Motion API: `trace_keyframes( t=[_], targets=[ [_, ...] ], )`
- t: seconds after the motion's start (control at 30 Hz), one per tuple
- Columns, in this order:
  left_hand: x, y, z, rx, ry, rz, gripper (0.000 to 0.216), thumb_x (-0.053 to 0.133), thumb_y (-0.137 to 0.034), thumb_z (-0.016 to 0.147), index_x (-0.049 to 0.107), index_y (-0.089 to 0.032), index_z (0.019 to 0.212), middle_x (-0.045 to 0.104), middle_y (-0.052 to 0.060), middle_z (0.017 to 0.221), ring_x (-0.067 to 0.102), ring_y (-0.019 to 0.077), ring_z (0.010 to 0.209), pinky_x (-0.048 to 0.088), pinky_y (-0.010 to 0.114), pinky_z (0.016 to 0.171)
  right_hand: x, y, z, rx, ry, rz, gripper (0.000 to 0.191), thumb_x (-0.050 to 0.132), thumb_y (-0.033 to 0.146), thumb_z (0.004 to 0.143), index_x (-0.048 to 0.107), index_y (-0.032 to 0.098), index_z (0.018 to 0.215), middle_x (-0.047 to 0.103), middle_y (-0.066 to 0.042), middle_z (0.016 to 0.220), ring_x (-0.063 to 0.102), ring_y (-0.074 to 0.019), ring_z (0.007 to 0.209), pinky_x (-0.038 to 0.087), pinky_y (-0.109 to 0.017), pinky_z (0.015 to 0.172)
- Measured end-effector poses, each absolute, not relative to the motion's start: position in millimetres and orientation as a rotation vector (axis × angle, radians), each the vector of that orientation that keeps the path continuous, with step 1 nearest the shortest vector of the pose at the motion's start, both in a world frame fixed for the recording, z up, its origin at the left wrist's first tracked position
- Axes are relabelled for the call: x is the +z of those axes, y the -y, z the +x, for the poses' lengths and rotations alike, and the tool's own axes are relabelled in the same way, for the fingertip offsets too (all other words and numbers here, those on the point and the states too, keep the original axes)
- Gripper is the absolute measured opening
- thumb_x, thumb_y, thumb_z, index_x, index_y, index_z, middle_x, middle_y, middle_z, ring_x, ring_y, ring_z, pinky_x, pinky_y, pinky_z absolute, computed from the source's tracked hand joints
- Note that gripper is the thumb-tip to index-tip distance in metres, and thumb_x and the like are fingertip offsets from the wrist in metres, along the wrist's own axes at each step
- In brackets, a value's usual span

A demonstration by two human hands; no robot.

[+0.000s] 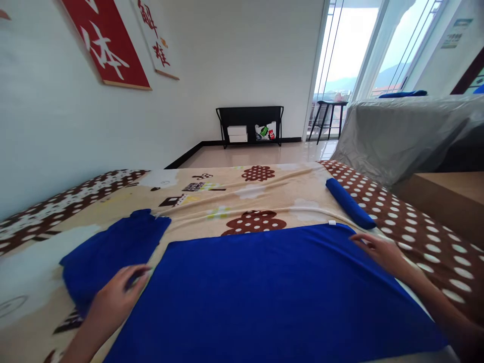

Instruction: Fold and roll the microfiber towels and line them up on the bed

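Observation:
A large blue cloth (pixel 264 292) lies spread nearly flat, with a small white tag (pixel 331 222) on its far edge near the right corner. My left hand (pixel 117 295) is over the cloth's left edge, its fingers loosely bent with a gap between thumb and forefinger and nothing seen in them. Close to the far right corner is my right hand (pixel 383 257), fingers partly stretched and apart, at the cloth's edge; whether they touch it is unclear. A crumpled blue cloth (pixel 113 247) lies left of the spread one. Beyond my right hand rests a rolled blue cloth (pixel 350 202).
Everything lies on a patterned beige and brown blanket (pixel 196 214). A low black shelf (pixel 249 117) stands against the far wall, with white boxes (pixel 237 134) in it. To the right are a stool (pixel 331 105) and furniture under a plastic cover (pixel 381 131).

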State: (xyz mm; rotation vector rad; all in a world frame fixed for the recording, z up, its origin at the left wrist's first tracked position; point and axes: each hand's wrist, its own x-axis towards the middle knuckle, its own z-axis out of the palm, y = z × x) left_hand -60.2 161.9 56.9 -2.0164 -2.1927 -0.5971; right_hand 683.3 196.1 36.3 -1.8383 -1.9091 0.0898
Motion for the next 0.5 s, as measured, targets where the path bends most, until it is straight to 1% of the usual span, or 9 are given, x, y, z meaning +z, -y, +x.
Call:
trace_keyframes(
  t=[0.07, 0.13, 0.23, 0.3, 0.4, 0.5],
  targets=[
    [51, -201, -56, -0.572, 2.157, -2.098, 0.040, 0.039, -0.048, 0.090, 0.063, -0.024, 0.110, 0.066, 0.004, 0.118, 0.062, 0.0233, 0.110, 0.050, 0.034, 0.094, 33, -233, 659, 0.080, 2.009, -1.791, 0.039, 0.037, 0.043, 0.095, 0.069, 0.027, 0.112, 0.068, -0.004, 0.120, 0.068, -0.0222, 0.097, 0.053, -0.033, 0.085],
    [43, -237, -51, -0.556, 2.138, -2.106, 0.041, 0.041, -0.042, 0.087, 0.063, -0.020, 0.113, 0.065, 0.008, 0.122, 0.060, 0.0241, 0.114, 0.047, 0.034, 0.097, 26, -260, 649, 0.043, 2.036, -1.806, 0.041, 0.032, 0.033, 0.096, 0.066, 0.025, 0.118, 0.062, -0.006, 0.129, 0.066, -0.0235, 0.104, 0.052, -0.035, 0.088],
    [29, -268, -50, -0.546, 2.137, -2.071, 0.038, 0.043, -0.038, 0.086, 0.065, -0.020, 0.110, 0.067, 0.009, 0.118, 0.061, 0.0252, 0.111, 0.049, 0.035, 0.091, 12, -280, 653, 0.004, 2.063, -1.858, 0.040, 0.033, 0.029, 0.096, 0.065, 0.024, 0.119, 0.063, -0.007, 0.125, 0.068, -0.0235, 0.097, 0.053, -0.035, 0.081],
    [21, -273, -54, -0.557, 2.146, -2.033, 0.035, 0.042, -0.039, 0.088, 0.067, -0.021, 0.106, 0.067, 0.009, 0.114, 0.061, 0.0265, 0.108, 0.049, 0.036, 0.087, 4, -284, 662, -0.008, 2.089, -1.875, 0.037, 0.037, 0.029, 0.095, 0.065, 0.024, 0.118, 0.064, -0.007, 0.123, 0.067, -0.0229, 0.097, 0.053, -0.034, 0.080],
    [13, -273, -64, -0.590, 2.174, -1.983, 0.034, 0.044, -0.043, 0.086, 0.068, -0.021, 0.096, 0.067, 0.009, 0.104, 0.062, 0.0264, 0.099, 0.049, 0.035, 0.083, -2, -286, 676, -0.018, 2.117, -1.891, 0.035, 0.039, 0.032, 0.095, 0.063, 0.024, 0.119, 0.062, -0.008, 0.121, 0.067, -0.0220, 0.097, 0.051, -0.032, 0.081],
    [12, -275, -72, -0.614, 2.215, -1.949, 0.034, 0.049, -0.051, 0.082, 0.065, -0.021, 0.084, 0.067, 0.007, 0.091, 0.063, 0.0238, 0.088, 0.050, 0.032, 0.080, -4, -287, 686, -0.016, 2.133, -1.913, 0.033, 0.042, 0.035, 0.094, 0.064, 0.023, 0.116, 0.062, -0.008, 0.116, 0.067, -0.0216, 0.093, 0.050, -0.031, 0.077]
  ],
)
